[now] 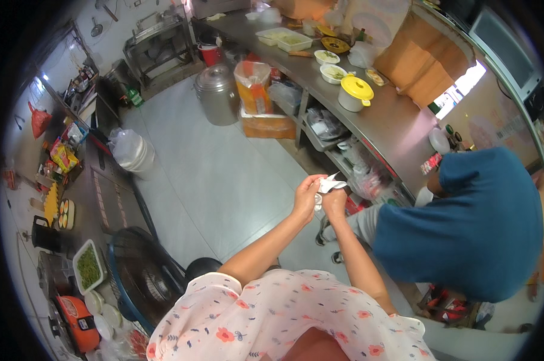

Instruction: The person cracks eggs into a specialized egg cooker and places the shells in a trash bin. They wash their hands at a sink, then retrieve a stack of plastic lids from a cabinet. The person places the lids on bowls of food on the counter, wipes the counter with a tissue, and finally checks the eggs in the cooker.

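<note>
Both my hands are held out in front of me over the grey tiled floor, close together around a crumpled white tissue or thin cloth (331, 184). My left hand (306, 198) pinches its upper left part between thumb and fingers. My right hand (334, 203) is closed on its lower right part, and a bit of white also shows between the two hands. To the right of them, a person in a blue top (461, 225) bends beside the steel counter (402, 135). A lidded pot with a yellow lid (356, 88) stands on that counter.
A standing fan (141, 270) is close at my left. White buckets (136, 153), a large steel stockpot (217, 94) and an orange-and-white box (268, 124) stand on the floor ahead. A tray of chopped greens (89, 266) lies on the left worktop.
</note>
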`<state>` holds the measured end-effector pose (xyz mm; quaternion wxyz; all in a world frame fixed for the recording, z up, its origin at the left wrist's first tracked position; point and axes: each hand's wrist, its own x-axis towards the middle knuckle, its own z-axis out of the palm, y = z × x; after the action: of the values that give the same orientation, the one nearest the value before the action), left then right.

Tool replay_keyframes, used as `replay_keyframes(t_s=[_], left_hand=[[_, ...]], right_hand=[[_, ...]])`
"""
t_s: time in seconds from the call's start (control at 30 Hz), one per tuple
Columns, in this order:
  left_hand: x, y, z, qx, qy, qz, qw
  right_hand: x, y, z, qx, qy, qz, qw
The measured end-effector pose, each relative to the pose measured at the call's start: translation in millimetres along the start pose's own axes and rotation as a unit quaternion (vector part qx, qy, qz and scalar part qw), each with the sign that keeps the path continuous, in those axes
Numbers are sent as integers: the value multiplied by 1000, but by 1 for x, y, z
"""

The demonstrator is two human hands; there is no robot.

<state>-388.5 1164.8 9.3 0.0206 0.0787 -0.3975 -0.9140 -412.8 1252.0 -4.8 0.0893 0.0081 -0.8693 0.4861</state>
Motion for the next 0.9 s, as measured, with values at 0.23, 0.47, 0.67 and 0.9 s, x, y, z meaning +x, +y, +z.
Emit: replay_keyframes(t_s=[0.23, 0.47, 0.67, 0.9], left_hand=[[35, 75, -64, 141, 109, 103, 979], [99, 144, -142, 306, 183, 226, 907], [192, 194, -205, 285, 213, 215, 910], [266, 290, -242, -76, 231, 208, 947]], right_hand=[[25, -70, 97, 91, -100, 25, 990], [71, -130, 180, 387, -267, 209, 858], [151, -139, 247, 530, -418, 243, 697], [241, -204, 309, 543, -551, 287, 564]])
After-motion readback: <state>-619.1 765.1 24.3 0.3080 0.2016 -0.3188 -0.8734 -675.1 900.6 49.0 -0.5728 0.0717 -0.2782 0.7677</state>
